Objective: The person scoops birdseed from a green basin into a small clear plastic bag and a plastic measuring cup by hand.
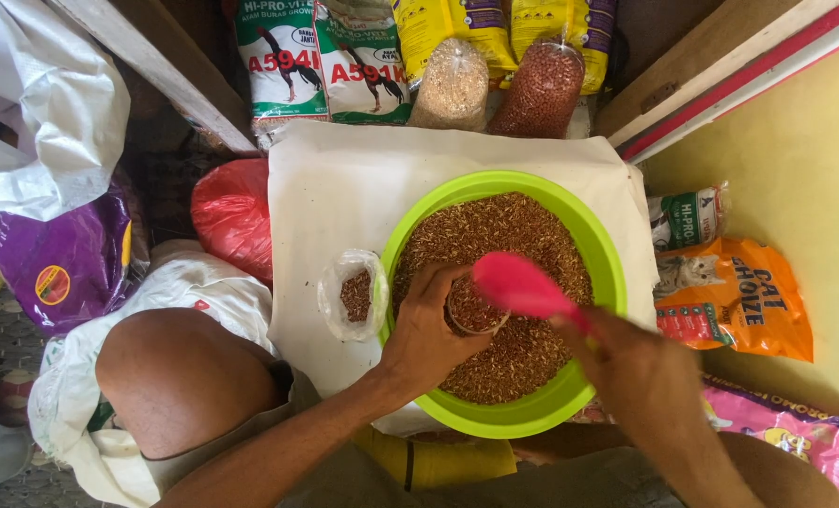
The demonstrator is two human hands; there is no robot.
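Grain, reddish-brown and loose, is filling a lime-green basin (596, 246) nearly to the rim; the basin is sitting on a white sheet (330, 202) directly under both hands.

Left hand (426, 329): curled around a small round cup (474, 313), fingers wrapping its wall, the cup resting low in the grain and already heaped full. Judged light and rigid; the wall just below the lip is looking like the steadiest place to grip, since the contents are free-flowing and likely to spill at any tilt.

Right hand (631, 367): clenched on the handle of a pink scoop (521, 285), its bowl hovering just above and right of the cup. The scoop is appearing to be stiff plastic, light, probably smooth; holding well back on the handle is keeping the fingers out of the grain.

Left of the left hand: a small clear plastic bag (352, 293), mouth open, partly filled with the same grain. Thin, limp film; it is likely to slump unless held by the rim.

Beyond the basin: printed feed sacks (324, 61) and two clear bags of grain (499, 87). Right of the right hand: an orange pet-food pouch (735, 301).
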